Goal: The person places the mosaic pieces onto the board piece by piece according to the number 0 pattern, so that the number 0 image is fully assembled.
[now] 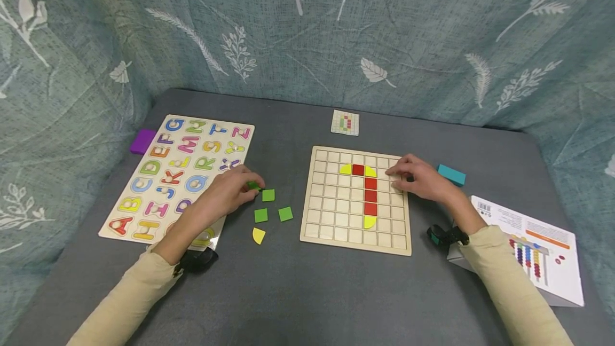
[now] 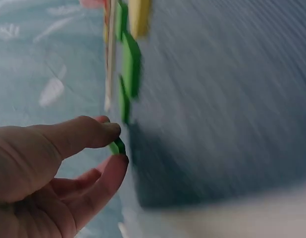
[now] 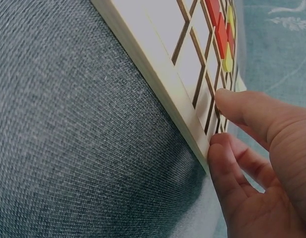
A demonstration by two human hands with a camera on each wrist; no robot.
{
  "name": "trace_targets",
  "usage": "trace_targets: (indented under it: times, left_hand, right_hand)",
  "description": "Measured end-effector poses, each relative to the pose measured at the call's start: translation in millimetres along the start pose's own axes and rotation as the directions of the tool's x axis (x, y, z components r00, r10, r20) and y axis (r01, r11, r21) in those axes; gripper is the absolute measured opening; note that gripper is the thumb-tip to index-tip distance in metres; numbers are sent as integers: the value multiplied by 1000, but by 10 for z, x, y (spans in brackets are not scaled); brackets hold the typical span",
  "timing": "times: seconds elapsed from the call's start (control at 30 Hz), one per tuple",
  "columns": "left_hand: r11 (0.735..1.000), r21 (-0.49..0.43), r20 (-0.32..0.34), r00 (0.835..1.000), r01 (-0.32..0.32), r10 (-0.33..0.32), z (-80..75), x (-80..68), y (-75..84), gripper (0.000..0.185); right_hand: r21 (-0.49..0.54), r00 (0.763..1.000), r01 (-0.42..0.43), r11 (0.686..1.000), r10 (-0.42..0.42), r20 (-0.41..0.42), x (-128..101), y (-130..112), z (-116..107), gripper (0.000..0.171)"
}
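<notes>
My left hand (image 1: pixel 229 190) pinches a green square tile (image 2: pixel 117 147) between thumb and fingertips, at the right edge of the alphabet puzzle. Close by on the table lie more green square tiles (image 1: pixel 261 215) and one yellow quarter-round tile (image 1: pixel 258 236). A wooden grid board (image 1: pixel 331 218) holds a column of red squares (image 1: pixel 370 196), another red square (image 1: pixel 357 170) at the top left, and yellow quarter-rounds (image 1: pixel 369 222) at the ends and corner. Over the board's upper right edge rests my right hand (image 1: pixel 419 178), thumb and fingers apart with nothing between them.
A wooden alphabet puzzle (image 1: pixel 175 164) lies under the left forearm, a purple block (image 1: pixel 142 142) beside it. Behind the grid board is a small pattern card (image 1: pixel 345 123). At right are a teal block (image 1: pixel 451 175) and a white box (image 1: pixel 538 250). A leaf-patterned curtain (image 1: pixel 307 41) hangs behind.
</notes>
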State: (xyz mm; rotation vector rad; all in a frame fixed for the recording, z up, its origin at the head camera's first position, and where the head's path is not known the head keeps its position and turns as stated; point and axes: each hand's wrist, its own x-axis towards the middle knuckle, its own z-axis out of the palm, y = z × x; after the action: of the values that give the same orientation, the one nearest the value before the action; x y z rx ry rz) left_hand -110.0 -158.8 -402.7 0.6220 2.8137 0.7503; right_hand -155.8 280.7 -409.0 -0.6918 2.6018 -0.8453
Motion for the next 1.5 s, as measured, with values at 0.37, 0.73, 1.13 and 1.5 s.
trace_targets:
  times: [0.37,0.73,1.13,1.5]
  left_hand:
    - [957,-80,37,958,-280,283,413,148,789,15]
    - [908,-115,180,891,-403,418,774,439,1278,19]
    - [905,-130,157,892,-406,423,827,544,1333,19]
    - [910,-105,181,892,-401,414,854,574,1376,17]
  right_hand:
    - [-11,1000,-4,1000,4,5,-9,23,-9,30]
    - [-12,1000,4,1000,-4,-4,9,15,6,29]
    - [-15,1000,16,1000,-16,0,27,21,-7,29]
    - [-12,1000,12,1000,-12,4,14,29,-18,29]
